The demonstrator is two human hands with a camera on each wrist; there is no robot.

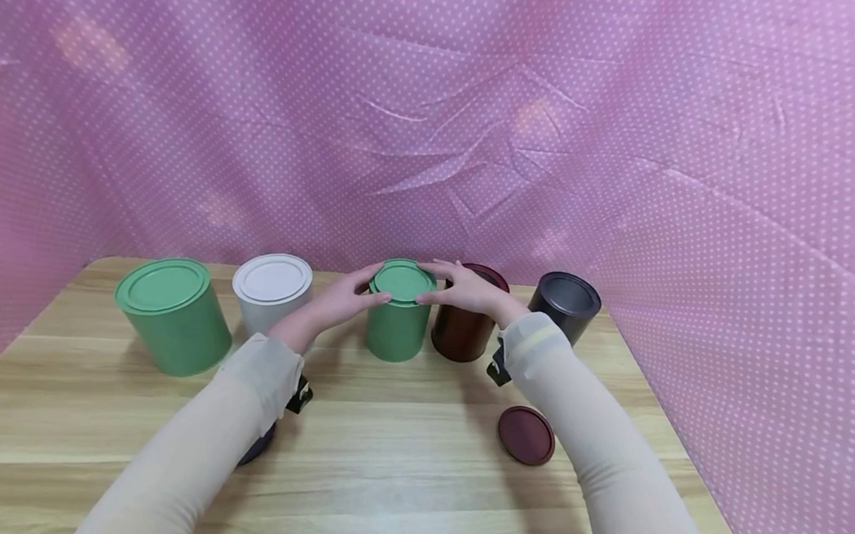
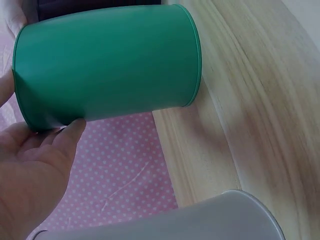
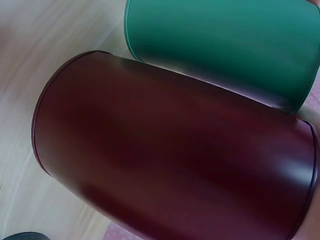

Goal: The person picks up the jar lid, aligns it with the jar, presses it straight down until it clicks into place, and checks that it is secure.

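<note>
In the middle of the head view a green can (image 1: 396,334) stands upright with a green lid (image 1: 403,282) at its top. From the left, my left hand (image 1: 337,301) holds the lid's rim between thumb and fingers. My right hand (image 1: 468,290) grips the rim on the opposite side, in front of a maroon can (image 1: 463,330). The left wrist view shows the left thumb and curled fingers at the upper edge of the green can (image 2: 107,62). In the right wrist view the maroon can (image 3: 170,145) fills most of the picture, and the right hand is mostly out of sight.
A larger green can (image 1: 181,325) and a white can (image 1: 272,282) stand at the left, both lidded. At the right is a black can (image 1: 565,304). A maroon lid (image 1: 527,435) lies on the wooden table (image 1: 385,477); a dark round thing (image 1: 258,446) is partly under the left sleeve.
</note>
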